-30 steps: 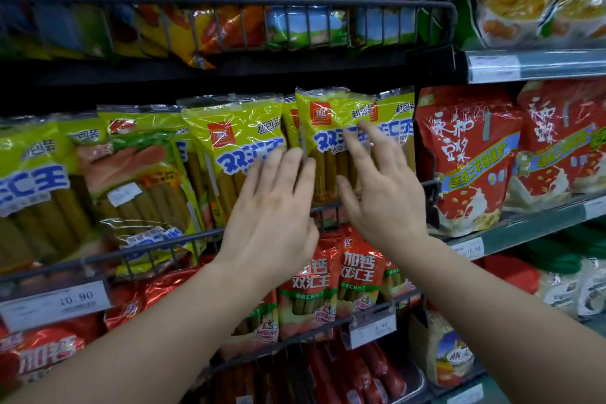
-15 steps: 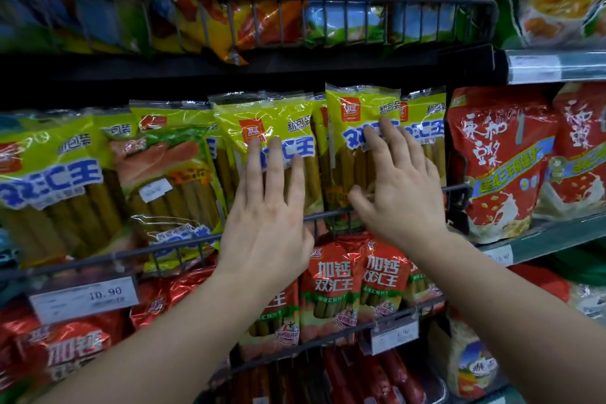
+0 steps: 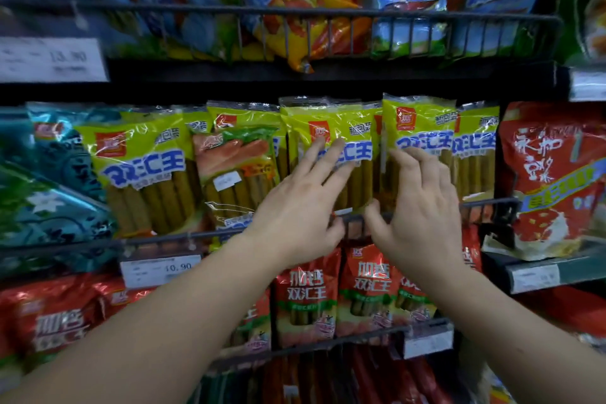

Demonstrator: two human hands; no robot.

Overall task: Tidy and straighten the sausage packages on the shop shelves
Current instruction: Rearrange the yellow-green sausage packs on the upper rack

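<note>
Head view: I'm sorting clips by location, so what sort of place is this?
Probably a shop's packaged-food aisle: wire-fronted shelves packed with yellow-green sausage packages, and a price tag reading 10.90.

One wide-angle view, worn on the head, faces the shelving square on and tilts slightly down. It stands close: the forearms enter from 7 and 5 o'clock, and the left hand [image 3: 295, 210] and right hand [image 3: 423, 207] meet just right of centre. Yellow-green sausage packages [image 3: 144, 174] fill the centre band, the upper shelf rail [image 3: 328, 11] crosses 12 o'clock, and red sausage packages [image 3: 305, 302] sit toward 6. The 9 o'clock edge looks smeared, seemingly blurred.
</note>
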